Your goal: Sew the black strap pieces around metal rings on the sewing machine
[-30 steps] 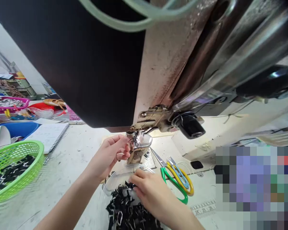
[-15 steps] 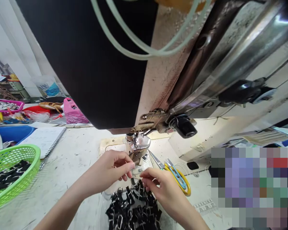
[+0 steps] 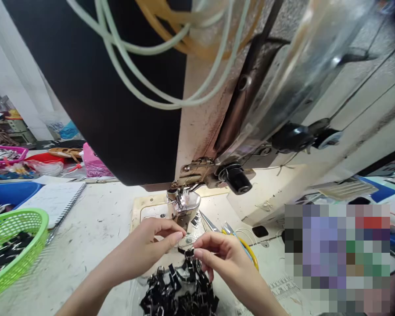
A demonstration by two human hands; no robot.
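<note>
My right hand pinches a short black strap with a metal buckle between thumb and forefinger. My left hand is at its left, with thumb and fingertips pinched together just above the strap; what they hold, if anything, is too small to make out. Below both hands, a heap of black straps with metal buckles fills a clear plastic container. Just behind the fingers stands the presser foot of a sewing machine.
Scissors with yellow handles and blue snips lie right of my right hand. The machine head hangs low over the work area. Left are a green basket of black straps and a spiral notebook.
My hands have come closer together above the heap. The right fingers have closed on a buckled strap and lifted it a little. The camera view has shifted slightly.
</note>
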